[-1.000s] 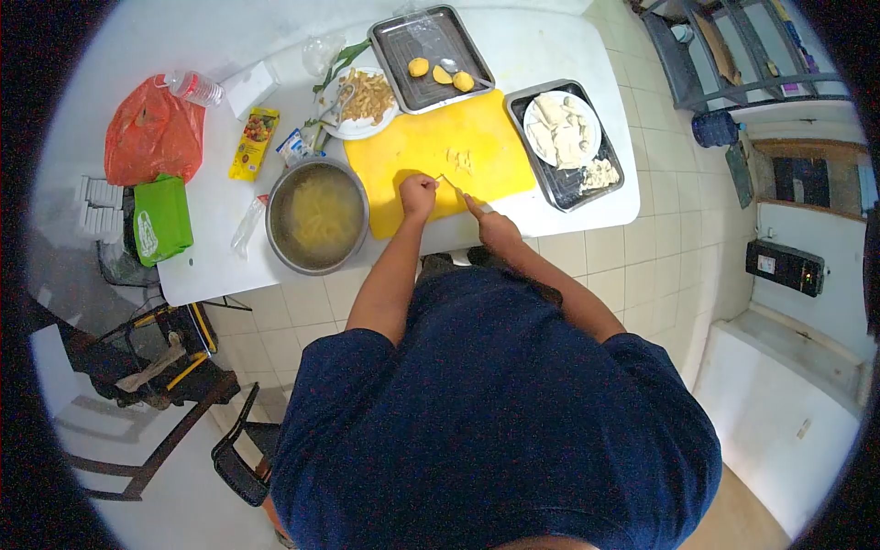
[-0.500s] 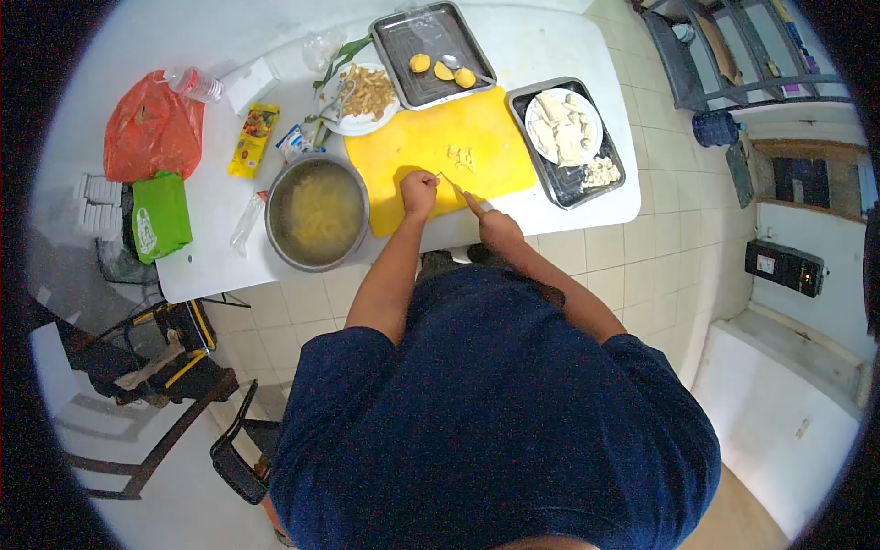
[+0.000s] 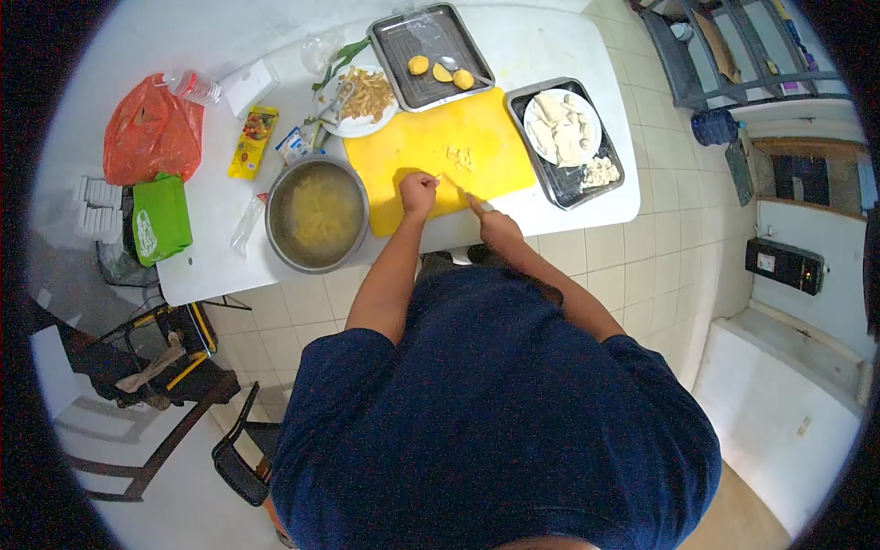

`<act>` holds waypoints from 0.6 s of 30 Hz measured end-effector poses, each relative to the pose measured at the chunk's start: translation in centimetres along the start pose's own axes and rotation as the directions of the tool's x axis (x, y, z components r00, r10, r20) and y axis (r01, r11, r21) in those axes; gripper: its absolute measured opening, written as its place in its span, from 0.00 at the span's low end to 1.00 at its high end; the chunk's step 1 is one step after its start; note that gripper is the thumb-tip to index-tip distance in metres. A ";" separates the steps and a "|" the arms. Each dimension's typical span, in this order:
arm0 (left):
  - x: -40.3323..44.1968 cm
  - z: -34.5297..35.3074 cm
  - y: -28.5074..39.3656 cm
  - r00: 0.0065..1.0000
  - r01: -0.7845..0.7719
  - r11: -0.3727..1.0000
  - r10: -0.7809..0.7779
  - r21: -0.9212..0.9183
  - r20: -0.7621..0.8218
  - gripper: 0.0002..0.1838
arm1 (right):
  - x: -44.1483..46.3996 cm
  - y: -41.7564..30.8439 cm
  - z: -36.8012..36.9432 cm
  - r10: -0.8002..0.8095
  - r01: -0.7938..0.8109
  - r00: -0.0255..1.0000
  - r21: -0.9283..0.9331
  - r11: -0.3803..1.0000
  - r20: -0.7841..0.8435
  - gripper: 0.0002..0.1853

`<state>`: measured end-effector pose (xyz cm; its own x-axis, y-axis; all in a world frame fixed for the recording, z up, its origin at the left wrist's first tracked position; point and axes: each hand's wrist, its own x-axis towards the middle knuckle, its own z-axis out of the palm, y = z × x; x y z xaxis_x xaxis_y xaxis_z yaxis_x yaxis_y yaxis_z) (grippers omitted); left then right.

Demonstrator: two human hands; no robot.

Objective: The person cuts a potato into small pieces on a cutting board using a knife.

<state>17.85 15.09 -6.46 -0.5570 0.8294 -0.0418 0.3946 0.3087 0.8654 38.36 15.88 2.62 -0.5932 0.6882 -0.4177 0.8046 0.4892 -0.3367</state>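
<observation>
Over the yellow cutting board [image 3: 495, 137], my left hand [image 3: 419, 193] is closed with its fingers curled down; whatever it grips is too small to make out. My right hand [image 3: 498, 229] is wrapped round the handle of a knife [image 3: 473, 203] at the board's near edge. The knife's blade points up and left toward my left fingertips. Small pale cut pieces [image 3: 460, 159] lie on the board just beyond my hands. A metal bowl [image 3: 361, 229] with yellowish pieces in cloudy liquid stands left of the board.
Behind the board are a plate of brown strips [image 3: 368, 97] and a dark tray [image 3: 403, 46] with yellow pieces and a spoon. Another tray [image 3: 555, 194] at right holds a plate of pale pieces. A red bag [image 3: 154, 137], green bag [image 3: 161, 220] and yellow packet [image 3: 254, 143] are at left.
The knife blade has shifted slightly near my left fingertips. Both hands stay in nearly the same place.
</observation>
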 end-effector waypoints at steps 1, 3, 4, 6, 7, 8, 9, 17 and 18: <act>-0.1 -0.1 -0.1 1.000 0.017 1.000 -0.017 -0.016 0.008 0.03 | 0.2 0.3 0.1 0.023 -0.023 1.000 0.011 1.000 -0.005 0.42; -0.1 -0.2 0.1 1.000 0.022 1.000 -0.022 -0.017 0.003 0.03 | 0.6 0.7 -0.5 0.068 -0.067 0.998 0.031 0.997 -0.010 0.41; -0.2 -0.2 0.4 1.000 0.009 1.000 -0.009 -0.002 -0.003 0.02 | 0.5 0.5 -0.6 0.065 -0.065 0.998 0.029 0.997 0.003 0.41; -0.5 -0.1 0.6 1.000 -0.017 1.000 0.017 0.012 -0.011 0.02 | 0.5 0.2 -0.9 0.059 -0.060 0.998 0.021 0.998 0.026 0.40; -0.4 -0.2 0.5 0.999 -0.032 0.999 0.032 0.013 -0.016 0.01 | 0.5 -0.1 -0.7 0.031 -0.032 0.999 0.026 0.999 0.019 0.41; -0.4 -0.3 0.4 0.999 -0.046 0.999 0.046 0.015 -0.019 0.01 | 0.5 -0.4 -0.6 0.004 -0.004 1.000 0.031 1.000 0.013 0.41; -0.5 -0.3 0.3 0.999 -0.029 1.000 0.030 0.005 -0.014 0.01 | 0.4 -0.5 -0.3 -0.023 0.023 1.000 0.037 0.999 0.007 0.41; -0.2 -0.2 -0.5 1.000 0.008 1.000 -0.008 -0.024 0.020 0.02 | 0.2 -0.1 0.8 -0.047 0.048 0.999 0.045 0.998 -0.011 0.43; -0.2 -0.2 -0.4 1.000 0.016 1.000 -0.016 -0.010 0.021 0.02 | 0.1 -0.3 0.8 -0.044 0.045 0.999 0.045 0.998 -0.004 0.43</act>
<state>17.70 14.70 -6.66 -0.5481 0.8338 -0.0661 0.3783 0.3176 0.8695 38.03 15.43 2.00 -0.6283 0.6677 -0.3993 0.7753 0.4949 -0.3924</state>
